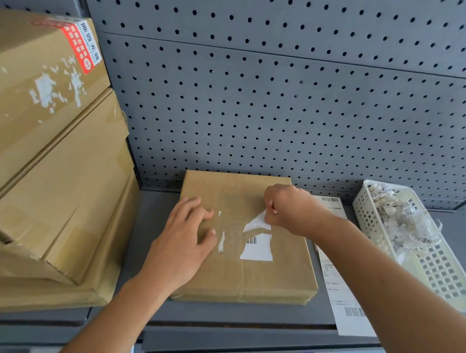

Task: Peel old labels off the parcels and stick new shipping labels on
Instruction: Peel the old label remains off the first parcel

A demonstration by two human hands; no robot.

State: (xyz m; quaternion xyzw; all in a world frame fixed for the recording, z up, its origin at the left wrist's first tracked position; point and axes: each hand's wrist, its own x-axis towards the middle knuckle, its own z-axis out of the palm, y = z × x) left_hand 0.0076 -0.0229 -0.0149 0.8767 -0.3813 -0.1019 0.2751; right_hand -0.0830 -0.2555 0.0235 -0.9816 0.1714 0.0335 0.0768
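Old-label removal: strip pinched and lifted from flat parcel

The right hand [288, 208] is closed in a fingertip pinch on a torn white flap of the old label [256, 224], raised off the box top for peeling. The barcoded remainder [258, 249] adheres just below. The left hand [188, 237] holds nothing; its spread fingers press the cardboard parcel [246, 280], probably to brace it against the pull. The parcel lies flat on the grey shelf [150, 225]. A new shipping label sheet [346, 310] lies just beside the parcel's right edge, with a white scrap basket [441, 276] beyond it, both near the working hand.
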